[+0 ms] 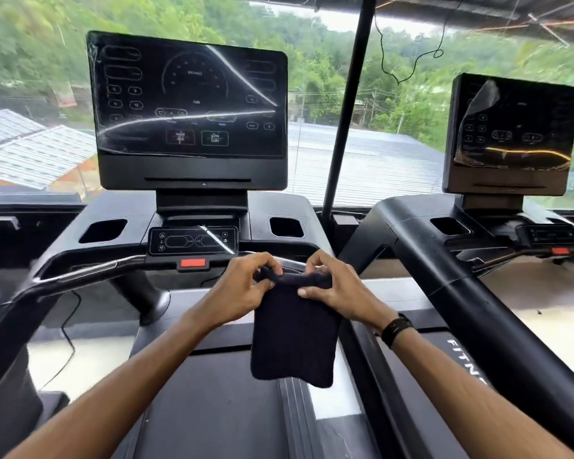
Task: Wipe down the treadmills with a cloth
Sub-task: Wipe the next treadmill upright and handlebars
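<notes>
A dark navy cloth (294,336) hangs folded in front of me, above the belt of the near treadmill (193,409). My left hand (246,286) pinches its top left corner and my right hand (328,286) pinches its top right corner. Just beyond my hands are the treadmill's front handlebar (90,270), its small control panel (193,240) with a red stop clip (193,263), and above that a large dark console screen (188,97) covered in loose protective film.
A second treadmill stands to the right, with its own console screen (511,134) and side rail (478,309). A black pole (348,104) rises between the two machines. A wide window ahead shows roofs and trees. A thin cable (68,326) trails on the floor at left.
</notes>
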{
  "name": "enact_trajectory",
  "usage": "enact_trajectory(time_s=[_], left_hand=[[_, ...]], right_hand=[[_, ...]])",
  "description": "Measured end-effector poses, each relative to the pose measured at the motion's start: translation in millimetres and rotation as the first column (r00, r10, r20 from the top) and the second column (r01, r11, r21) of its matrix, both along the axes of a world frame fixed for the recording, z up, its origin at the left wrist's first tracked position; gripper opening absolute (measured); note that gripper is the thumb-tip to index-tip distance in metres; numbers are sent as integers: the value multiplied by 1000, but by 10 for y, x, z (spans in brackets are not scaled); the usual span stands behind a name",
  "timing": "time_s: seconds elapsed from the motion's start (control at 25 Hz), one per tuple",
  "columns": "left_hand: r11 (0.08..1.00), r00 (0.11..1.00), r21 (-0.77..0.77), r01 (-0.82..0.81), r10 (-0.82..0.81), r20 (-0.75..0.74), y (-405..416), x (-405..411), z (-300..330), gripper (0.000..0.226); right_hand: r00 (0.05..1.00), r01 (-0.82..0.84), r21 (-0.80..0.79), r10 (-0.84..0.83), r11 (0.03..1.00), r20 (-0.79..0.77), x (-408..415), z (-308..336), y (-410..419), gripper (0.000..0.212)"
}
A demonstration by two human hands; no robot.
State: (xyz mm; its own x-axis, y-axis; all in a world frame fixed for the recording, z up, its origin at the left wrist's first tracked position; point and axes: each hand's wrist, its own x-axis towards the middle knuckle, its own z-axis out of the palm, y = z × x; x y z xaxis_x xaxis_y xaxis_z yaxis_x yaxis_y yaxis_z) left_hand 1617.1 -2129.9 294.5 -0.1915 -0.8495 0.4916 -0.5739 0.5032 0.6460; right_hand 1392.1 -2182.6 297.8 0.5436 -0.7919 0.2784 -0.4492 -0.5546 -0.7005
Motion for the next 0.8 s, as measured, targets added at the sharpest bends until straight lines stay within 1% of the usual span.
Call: enact_trajectory(time_s=[0.04, 0.16, 0.24, 0.32, 0.36, 0.44, 0.48, 0.52, 0.56, 0.64, 0.68, 0.72, 0.76, 0.8], left_hand=[[1000, 1000, 30, 5, -5, 4, -91, 91, -5, 25], [992, 1000, 126, 27, -28, 9, -358, 318, -22, 23], [973, 998, 225, 50, -41, -42, -515, 422, 12, 21], [959, 997, 273, 81, -81, -13, -721, 548, 94, 21], [958, 995, 270, 95, -103, 17, -845, 613, 158, 23], [975, 991, 208, 76, -97, 93, -1178, 744, 320, 24], [984, 992, 175, 43, -63, 111, -1342, 802, 417, 22], [993, 992, 115, -9, -6, 123, -1485, 842, 529, 19], [997, 989, 17, -71, 68, 129, -1602, 870, 638, 16], [966, 974, -188, -177, 199, 107, -1718, 908, 806, 13], [948, 969, -248, -202, 229, 87, -1732, 941, 817, 14], [938, 966, -276, -207, 241, 93, -1710, 988, 768, 15], [941, 962, -276, -197, 239, 129, -1662, 1031, 653, 16], [954, 955, -244, -176, 225, 190, -1622, 1090, 452, 18]], right_hand=[[1000, 13, -12, -13, 1000, -21, 34, -16, -90, 36], [995, 98, -34, -99, 995, -30, 148, -92, -337, 45], [990, 137, -30, -137, 990, -13, 225, -132, -463, 50], [989, 149, -35, -149, 988, -5, 317, -152, -635, 51], [988, 151, -45, -152, 988, -19, 355, -124, -739, 50], [979, 191, -77, -196, 978, -50, 451, 18, -1010, 41], [972, 223, -119, -229, 968, -48, 523, 124, -1135, 35], [963, 259, -202, -269, 945, -26, 612, 248, -1241, 30], [953, 291, -311, -303, 905, 12, 702, 366, -1320, 27], [933, 343, -526, -347, 779, 93, 835, 549, -1390, 22], [928, 347, -602, -358, 720, 107, 856, 560, -1406, 21], [928, 333, -654, -359, 680, 100, 856, 507, -1404, 21], [935, 301, -681, -347, 667, 72, 845, 375, -1391, 22], [947, 250, -680, -322, 690, 22, 828, 163, -1394, 26]])
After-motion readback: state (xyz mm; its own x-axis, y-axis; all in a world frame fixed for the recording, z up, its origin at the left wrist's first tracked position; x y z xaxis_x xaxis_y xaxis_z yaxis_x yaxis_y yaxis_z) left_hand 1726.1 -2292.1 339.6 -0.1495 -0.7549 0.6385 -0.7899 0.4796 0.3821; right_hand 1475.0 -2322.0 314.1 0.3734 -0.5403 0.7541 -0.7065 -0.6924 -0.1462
